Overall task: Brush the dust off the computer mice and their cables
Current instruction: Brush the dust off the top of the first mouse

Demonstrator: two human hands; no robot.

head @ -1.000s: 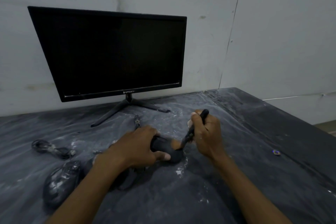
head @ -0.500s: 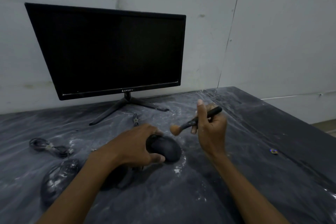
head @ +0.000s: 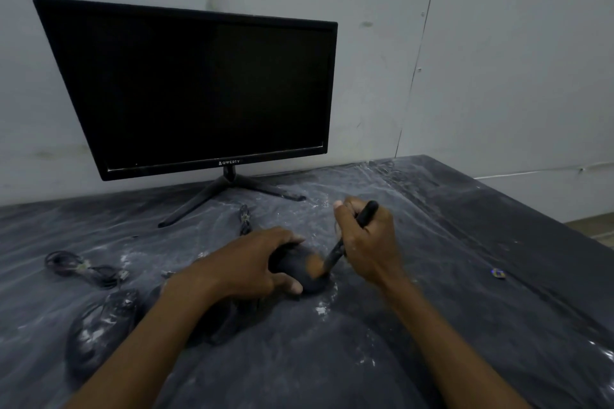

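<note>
The left hand (head: 252,262) lies over a black mouse (head: 300,271) near the middle of the dark, dust-streaked table (head: 465,325), its fingers curled over the top and the thumb pressed along the near side, so the mouse is gripped against the surface. The right hand (head: 368,242) is clenched around the black handle of a small brush (head: 345,239), which slants down and to the left; its tan bristle head touches the right end of the gripped mouse and is blurred. White dust lies in small patches on the table just in front of and to the right of this mouse.

A 2nd mouse (head: 99,329), black and speckled with white dust, rests at the lower left, well apart from the brush. Between it and the gripped mouse, partly hidden under the left forearm, sits another dark rounded shape; what it is cannot be told. A coiled cable (head: 83,267) lies left of the hands, beyond the 2nd mouse, and another bundled cable (head: 245,219) lies just beyond the left hand, near the monitor's stand.

The black monitor (head: 199,90), its screen dark, stands on thin splayed legs at the back of the table against a pale wall (head: 498,60). A small blue object (head: 498,273) lies on the table to the right, well apart from the right hand.
</note>
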